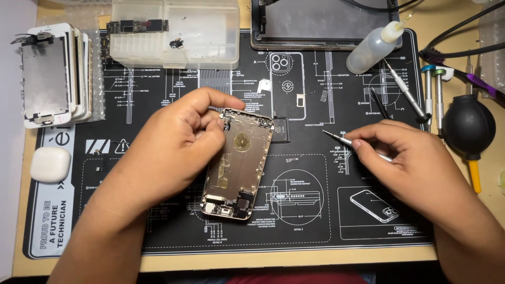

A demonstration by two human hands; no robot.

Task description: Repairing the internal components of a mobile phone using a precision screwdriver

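- Centrally, one gold phone housing [238,164] (opened, insides showing) lies tilted on the black repair mat [315,221].
- One left hand [176,150]: grip closed around the housing's upper left edge.
- One right hand [415,163]: grip pinched on one thin metal tool [342,140], its tip just right of the housing.
- One stack of screens [52,73], upper left.

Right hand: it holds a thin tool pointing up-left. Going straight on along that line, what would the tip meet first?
Probably the small black part beside the phone housing, ahead of the right hand and its tool; height is unclear.
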